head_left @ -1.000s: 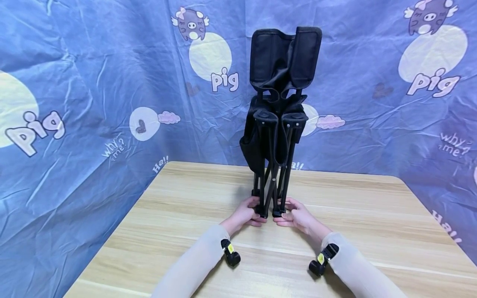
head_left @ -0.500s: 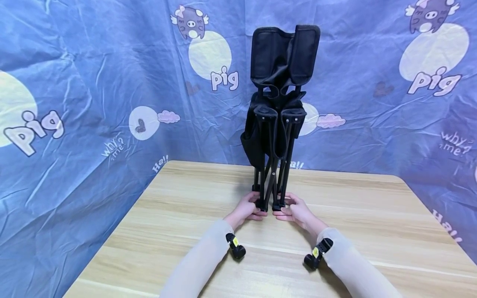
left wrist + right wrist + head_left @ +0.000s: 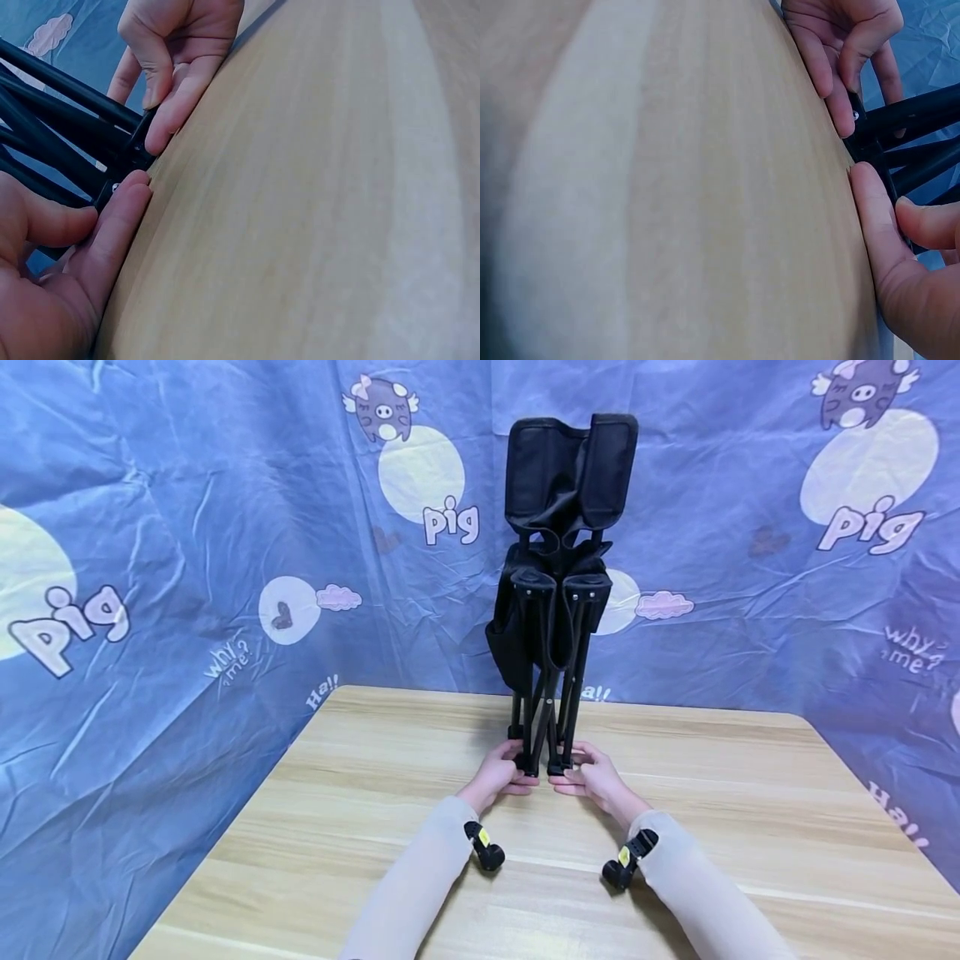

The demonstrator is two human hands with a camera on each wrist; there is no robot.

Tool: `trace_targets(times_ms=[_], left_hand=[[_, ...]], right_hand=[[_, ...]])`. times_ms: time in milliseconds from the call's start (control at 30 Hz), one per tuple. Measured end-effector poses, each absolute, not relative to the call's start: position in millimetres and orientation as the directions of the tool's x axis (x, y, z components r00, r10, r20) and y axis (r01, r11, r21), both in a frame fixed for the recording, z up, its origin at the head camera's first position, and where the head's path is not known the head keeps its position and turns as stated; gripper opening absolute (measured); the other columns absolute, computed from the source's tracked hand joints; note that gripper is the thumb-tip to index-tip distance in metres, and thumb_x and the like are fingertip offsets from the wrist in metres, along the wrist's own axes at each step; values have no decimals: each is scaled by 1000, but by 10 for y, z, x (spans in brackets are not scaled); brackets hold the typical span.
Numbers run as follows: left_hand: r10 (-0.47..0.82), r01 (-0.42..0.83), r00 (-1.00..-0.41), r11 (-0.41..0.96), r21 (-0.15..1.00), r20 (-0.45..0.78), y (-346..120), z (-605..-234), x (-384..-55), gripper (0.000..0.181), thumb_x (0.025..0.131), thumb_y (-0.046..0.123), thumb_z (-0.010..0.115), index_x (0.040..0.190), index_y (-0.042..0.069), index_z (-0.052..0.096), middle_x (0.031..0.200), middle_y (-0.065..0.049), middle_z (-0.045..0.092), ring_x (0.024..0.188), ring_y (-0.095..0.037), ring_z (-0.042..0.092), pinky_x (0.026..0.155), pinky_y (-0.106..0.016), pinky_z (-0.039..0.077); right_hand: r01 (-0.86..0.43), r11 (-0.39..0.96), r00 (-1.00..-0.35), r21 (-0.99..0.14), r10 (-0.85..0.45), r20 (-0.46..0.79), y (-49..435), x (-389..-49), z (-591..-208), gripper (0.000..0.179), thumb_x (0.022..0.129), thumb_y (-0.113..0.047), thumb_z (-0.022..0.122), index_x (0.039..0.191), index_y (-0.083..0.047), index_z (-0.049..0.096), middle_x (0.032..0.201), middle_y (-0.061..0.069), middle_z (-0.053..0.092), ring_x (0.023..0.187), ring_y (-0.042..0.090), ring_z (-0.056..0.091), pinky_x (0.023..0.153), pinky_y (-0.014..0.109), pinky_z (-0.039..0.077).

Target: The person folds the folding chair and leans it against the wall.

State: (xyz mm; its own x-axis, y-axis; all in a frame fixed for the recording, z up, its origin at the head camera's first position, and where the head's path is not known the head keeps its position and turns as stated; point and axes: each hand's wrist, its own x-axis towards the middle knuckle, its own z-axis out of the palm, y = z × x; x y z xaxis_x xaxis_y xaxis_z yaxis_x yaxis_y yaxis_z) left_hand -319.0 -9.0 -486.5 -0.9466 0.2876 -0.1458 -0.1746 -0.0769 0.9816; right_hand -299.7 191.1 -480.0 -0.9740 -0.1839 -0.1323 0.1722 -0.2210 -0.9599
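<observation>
A black folding chair (image 3: 558, 585), folded into a narrow bundle, stands upright near the back of the table. Its crossed metal legs end in black plastic feet. My left hand (image 3: 498, 774) pinches the front left foot between thumb and fingers, with fingers tucked beneath it. On the other side, my right hand (image 3: 596, 777) grips the front right foot the same way. In the left wrist view, both thumbs press the feet from above while fingers (image 3: 112, 232) lie under them against the tabletop. The rear feet are partly hidden behind the hands and legs.
The pale wooden table (image 3: 337, 835) reaches to a blue cloth backdrop (image 3: 420, 635) printed with pigs, which hangs right behind the chair and along both sides. Small black cameras (image 3: 487, 852) are strapped to both wrists.
Both hands and the chair's feet have shifted a little away from me, toward the back of the table. The forearms have drawn slightly closer together; the grip looks the same.
</observation>
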Motion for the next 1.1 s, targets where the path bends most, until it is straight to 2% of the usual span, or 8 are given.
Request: trace_targets(times_ms=[233,500,700,967,1100], left_hand=[[273,-166,-953,-99,981,-134,-55,-4857,-3226,71,79,-23,40,146,-1,41,127,-23,47,85,-36,72,71,-42,62],[229,-142,-967,-119,983,-112,-25,-4903,-3279,69,78,-22,38,144,-2,44,123,-22,50,85,-39,72,70,-40,62],[195,-143,-974,-129,981,-116,5,-4890,-3310,67,80,-21,37,143,-2,45,130,-24,49,85,-37,72,69,-38,62],[142,-127,-984,-148,981,-106,61,-4868,-3344,65,82,-20,36,143,-3,45,143,-27,45,92,-44,70,74,-44,61],[118,-112,-989,-143,983,-95,76,-4879,-3373,62,82,-19,37,141,-3,47,145,-24,46,89,-41,71,74,-44,61]], right_hand=[[180,-235,-978,-955,-144,-149,1899,-3045,-4799,62,90,23,39,148,8,25,132,29,36,82,31,72,78,42,61],[168,-244,-984,-955,-106,-146,1881,-3116,-4838,63,89,23,39,149,8,25,134,31,34,76,26,72,76,39,61],[170,-260,-985,-951,-78,-155,1867,-3177,-4829,62,89,24,39,148,8,26,127,27,39,75,26,72,74,37,61],[175,-269,-985,-947,-54,-167,1863,-3252,-4805,60,90,23,39,147,9,27,138,31,35,74,23,72,74,35,61],[182,-285,-983,-941,-55,-174,1861,-3275,-4796,60,90,23,38,147,11,25,144,35,31,73,23,72,73,33,61]])
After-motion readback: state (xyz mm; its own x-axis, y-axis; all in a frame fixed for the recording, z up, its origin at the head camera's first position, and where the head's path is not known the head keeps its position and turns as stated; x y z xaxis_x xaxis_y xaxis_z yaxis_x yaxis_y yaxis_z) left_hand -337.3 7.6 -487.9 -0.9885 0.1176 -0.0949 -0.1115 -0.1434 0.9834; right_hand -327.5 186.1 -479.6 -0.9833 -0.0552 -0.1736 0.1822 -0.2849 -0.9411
